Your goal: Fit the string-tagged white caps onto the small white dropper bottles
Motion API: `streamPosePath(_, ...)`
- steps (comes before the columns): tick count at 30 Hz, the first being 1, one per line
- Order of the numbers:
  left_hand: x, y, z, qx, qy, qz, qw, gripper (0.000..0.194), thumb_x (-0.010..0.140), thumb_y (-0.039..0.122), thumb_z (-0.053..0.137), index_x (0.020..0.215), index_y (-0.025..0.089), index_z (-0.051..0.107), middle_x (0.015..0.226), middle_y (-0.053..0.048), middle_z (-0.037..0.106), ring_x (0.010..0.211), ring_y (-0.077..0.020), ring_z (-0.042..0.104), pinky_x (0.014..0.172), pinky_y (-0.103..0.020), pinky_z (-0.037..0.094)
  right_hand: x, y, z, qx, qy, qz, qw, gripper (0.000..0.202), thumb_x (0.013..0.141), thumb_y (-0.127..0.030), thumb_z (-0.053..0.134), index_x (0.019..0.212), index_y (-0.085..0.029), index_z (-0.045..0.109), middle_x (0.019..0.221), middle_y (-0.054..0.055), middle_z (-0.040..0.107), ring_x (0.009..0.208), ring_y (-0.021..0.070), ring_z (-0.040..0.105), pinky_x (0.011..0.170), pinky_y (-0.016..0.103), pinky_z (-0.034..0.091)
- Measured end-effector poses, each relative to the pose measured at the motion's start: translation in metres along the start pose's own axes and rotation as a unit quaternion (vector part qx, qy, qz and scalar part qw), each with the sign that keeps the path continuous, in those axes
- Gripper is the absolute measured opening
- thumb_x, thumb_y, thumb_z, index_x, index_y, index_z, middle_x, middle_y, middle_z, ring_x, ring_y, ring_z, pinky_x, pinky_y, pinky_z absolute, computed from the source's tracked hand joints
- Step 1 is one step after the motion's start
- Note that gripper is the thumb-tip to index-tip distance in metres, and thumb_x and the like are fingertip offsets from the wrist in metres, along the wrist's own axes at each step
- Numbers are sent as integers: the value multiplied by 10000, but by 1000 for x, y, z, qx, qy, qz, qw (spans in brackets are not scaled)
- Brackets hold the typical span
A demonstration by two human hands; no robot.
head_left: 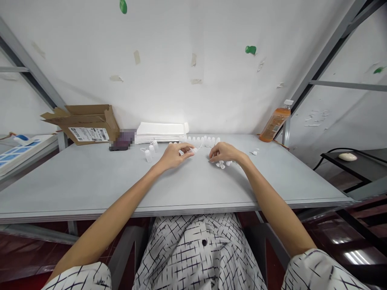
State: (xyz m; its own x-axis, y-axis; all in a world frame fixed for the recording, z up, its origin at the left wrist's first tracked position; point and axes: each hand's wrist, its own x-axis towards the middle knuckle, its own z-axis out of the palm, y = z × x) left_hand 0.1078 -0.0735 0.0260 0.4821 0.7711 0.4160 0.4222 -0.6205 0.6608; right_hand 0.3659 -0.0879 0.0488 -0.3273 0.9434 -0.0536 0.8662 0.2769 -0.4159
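Observation:
My left hand [177, 155] pinches a small white plastic piece [193, 150] between thumb and fingertips, just above the table. A thin pale strip sticks up from that piece. To its right, my right hand [225, 152] is turned down with its fingers curled together close to the tabletop; what they hold, if anything, is hidden. Small white lobed pieces [221, 164] lie right under that hand. Behind both hands runs a row of small white plastic cylinders [207, 141]. A few similar white cylinders [148, 156] stand left of my left hand, one with a thin loop.
On the grey table [187, 189], an open cardboard box [87, 125], a blurred dark item [122, 140] and a white stack [161, 133] sit at the back. An orange drink bottle [275, 123] leans at the right rear. One tiny white piece [254, 152] lies to the right.

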Motion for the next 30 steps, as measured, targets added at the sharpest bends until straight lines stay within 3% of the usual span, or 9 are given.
streamPosePath(13,-1,1,0,25,-17,3,1000,328,828,439,676,1065,218,728,992,-47,757,892,-192,683,682,-268,515,-1,-8,3,-53,22,20,998,96,729,-203,712,796,-224,778,808,16,758,703,175,633,623,281,384)
streamPosePath(16,-2,1,0,25,-24,4,999,325,831,432,671,1070,220,732,1028,-46,760,912,-193,682,688,-269,510,-1,-3,-1,-16,85,19,996,112,775,-235,691,842,-210,776,844,32,752,746,180,628,644,285,390)
streamPosePath(20,-3,2,0,19,-54,23,998,298,857,426,637,1054,236,755,1080,-40,764,927,-193,681,680,-269,498,-5,-4,-6,133,163,-6,977,186,820,-318,667,894,-177,764,830,46,725,710,160,590,655,289,425)
streamPosePath(25,-4,3,2,13,-101,34,994,276,869,395,626,1049,244,771,1101,-38,768,980,-204,683,694,-273,492,-11,-18,-3,285,119,-40,950,260,788,-371,720,926,-154,755,797,49,702,671,142,581,637,286,454)
streamPosePath(30,-3,1,3,12,-93,32,995,302,871,410,624,1069,233,769,1090,-46,773,981,-212,690,681,-268,497,-9,-25,3,285,53,-86,953,240,762,-361,742,892,-161,767,775,52,709,723,164,626,636,282,479)
